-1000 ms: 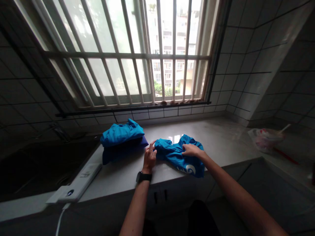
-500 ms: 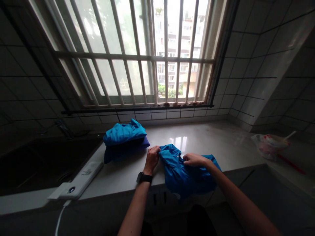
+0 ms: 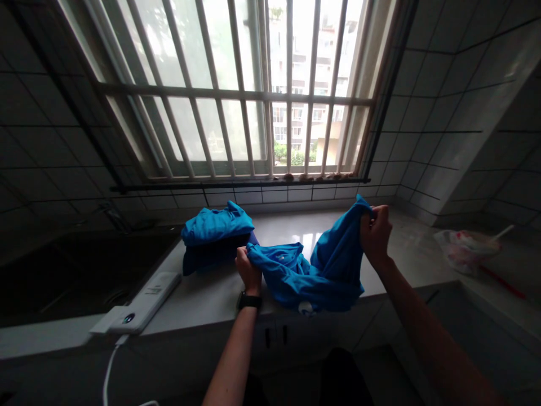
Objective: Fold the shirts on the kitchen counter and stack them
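Note:
A blue shirt point(image 3: 313, 282) with a small button and a white round print hangs between my two hands, sagging in the middle over the counter's front edge. My left hand point(image 3: 248, 268), with a black watch on the wrist, is closed on the shirt's left end. On the other side my right hand point(image 3: 376, 232) grips the opposite end, raised higher. Left of the shirt lies a pile of folded clothes: a lighter blue garment point(image 3: 217, 225) on top of a dark blue one point(image 3: 211, 255).
At the left is a dark sink point(image 3: 84, 270) with a faucet. A white power strip point(image 3: 143, 301) with a cable rests at the counter's point(image 3: 203, 307) front edge. To the right sits a plastic bag point(image 3: 467, 251) beside a red stick-like object. A barred window stands behind.
My right hand has moved up and right, lifting and spreading one end of the shirt. My left hand has shifted slightly left and up, still holding its end.

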The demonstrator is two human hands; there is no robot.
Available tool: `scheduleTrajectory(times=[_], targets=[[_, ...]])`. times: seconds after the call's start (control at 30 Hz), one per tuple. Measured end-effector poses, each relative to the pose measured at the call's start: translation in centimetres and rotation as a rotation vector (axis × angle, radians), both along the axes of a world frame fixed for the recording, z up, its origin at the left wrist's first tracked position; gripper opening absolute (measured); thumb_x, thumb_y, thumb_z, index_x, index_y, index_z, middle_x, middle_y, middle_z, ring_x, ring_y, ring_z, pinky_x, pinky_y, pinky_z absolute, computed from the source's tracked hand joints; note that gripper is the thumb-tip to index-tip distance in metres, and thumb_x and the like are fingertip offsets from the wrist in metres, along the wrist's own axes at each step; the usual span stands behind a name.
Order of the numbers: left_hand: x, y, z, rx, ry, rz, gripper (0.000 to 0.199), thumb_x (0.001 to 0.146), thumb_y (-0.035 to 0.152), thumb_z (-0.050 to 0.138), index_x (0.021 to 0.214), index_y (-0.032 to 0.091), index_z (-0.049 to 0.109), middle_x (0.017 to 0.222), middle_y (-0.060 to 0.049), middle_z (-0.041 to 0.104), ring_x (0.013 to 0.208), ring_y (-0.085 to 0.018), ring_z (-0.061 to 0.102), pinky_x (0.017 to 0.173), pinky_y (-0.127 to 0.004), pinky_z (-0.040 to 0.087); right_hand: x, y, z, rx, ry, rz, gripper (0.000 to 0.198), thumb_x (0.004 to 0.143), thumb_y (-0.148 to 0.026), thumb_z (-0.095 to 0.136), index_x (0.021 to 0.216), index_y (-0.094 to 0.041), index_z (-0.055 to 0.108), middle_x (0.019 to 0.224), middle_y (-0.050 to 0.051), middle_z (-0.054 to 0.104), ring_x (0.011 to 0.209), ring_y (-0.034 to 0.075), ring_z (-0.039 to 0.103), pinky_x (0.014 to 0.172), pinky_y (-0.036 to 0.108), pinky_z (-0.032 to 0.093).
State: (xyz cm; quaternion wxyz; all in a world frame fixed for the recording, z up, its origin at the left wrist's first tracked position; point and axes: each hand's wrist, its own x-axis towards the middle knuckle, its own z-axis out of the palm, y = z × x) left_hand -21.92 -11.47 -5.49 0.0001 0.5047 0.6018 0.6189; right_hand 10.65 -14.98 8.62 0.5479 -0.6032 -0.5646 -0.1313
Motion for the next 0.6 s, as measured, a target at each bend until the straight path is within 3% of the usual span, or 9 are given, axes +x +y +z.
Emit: scheduleTrajectory(times=[0.07, 0.13, 0.2, 0.33, 0.4, 0.5, 0.6], targets=[[0.1, 0.1, 0.0, 0.002, -0.027, -0.019, 0.013, 0.085, 0.019, 0.049, 0.078, 0.025, 0.039, 0.066, 0.002, 0.051, 0.063, -0.018, 0.054, 0.063, -0.03, 0.04, 1.6, 1.0, 0.3, -0.084, -0.023, -0.095, 0.015, 0.094, -0.028, 0.043, 0.099, -0.02, 0.054, 0.085, 0.007, 0.063, 0.078, 0.023, 0.062, 0.073, 0.034, 0.048], [0.4, 0.0, 0.3, 0.011, -0.083, -0.074, 0.017, 0.083, 0.018, 0.051, 0.076, 0.026, 0.038, 0.06, 0.005, 0.047, 0.057, -0.016, 0.052, 0.059, -0.028, 0.037, 2.6, 1.7, -0.3, -0.352, -0.11, -0.145, 0.017, 0.089, -0.022, 0.049, 0.102, -0.016, 0.059, 0.099, 0.014, 0.065, 0.094, 0.027, 0.065, 0.083, 0.038, 0.049], [0.8, -0.3, 0.6, 0.007, -0.145, -0.167, 0.018, 0.083, 0.019, 0.054, 0.075, 0.026, 0.04, 0.056, 0.007, 0.045, 0.052, -0.015, 0.05, 0.055, -0.027, 0.034, 2.4, 1.7, -1.6, -0.633, -0.193, -0.097, 0.029, 0.085, -0.018, 0.052, 0.113, -0.013, 0.062, 0.116, 0.02, 0.064, 0.111, 0.031, 0.062, 0.094, 0.04, 0.048], [1.6, -0.8, 1.3, -0.049, -0.164, -0.397, 0.02, 0.083, 0.02, 0.057, 0.071, 0.025, 0.042, 0.05, 0.008, 0.047, 0.047, -0.014, 0.051, 0.051, -0.025, 0.033, -1.3, -0.5, -5.2, -0.894, -0.385, 0.423, 0.048, 0.093, -0.026, 0.05, 0.139, -0.014, 0.053, 0.144, 0.019, 0.055, 0.135, 0.03, 0.05, 0.11, 0.04, 0.04], [1.8, -1.0, 1.5, -0.059, -0.149, -0.465, 0.02, 0.084, 0.021, 0.057, 0.07, 0.025, 0.042, 0.049, 0.007, 0.048, 0.046, -0.014, 0.052, 0.051, -0.025, 0.034, -3.5, -1.7, -6.5, -1.003, -0.446, 0.626, 0.043, 0.095, -0.036, 0.051, 0.131, -0.016, 0.062, 0.133, 0.017, 0.064, 0.124, 0.031, 0.059, 0.103, 0.04, 0.046], [1.9, -0.9, 1.4, -0.056, -0.136, -0.48, 0.021, 0.083, 0.026, 0.062, 0.07, 0.024, 0.045, 0.05, 0.007, 0.05, 0.047, -0.014, 0.054, 0.051, -0.025, 0.036, -5.2, -2.5, -6.9, -1.184, -0.385, 0.856, 0.042, 0.099, -0.048, 0.045, 0.102, -0.017, 0.073, 0.093, 0.01, 0.075, 0.085, 0.024, 0.069, 0.08, 0.034, 0.053], [1.8, -0.9, 1.2, -0.06, -0.107, -0.484, 0.016, 0.081, 0.028, 0.066, 0.076, 0.021, 0.052, 0.062, 0.001, 0.064, 0.054, -0.015, 0.06, 0.054, -0.025, 0.041, -5.4, -2.2, -6.9, -1.248, -0.193, 0.935, 0.046, 0.102, -0.048, 0.036, 0.106, -0.016, 0.068, 0.08, 0.006, 0.073, 0.068, 0.018, 0.065, 0.068, 0.03, 0.052]])
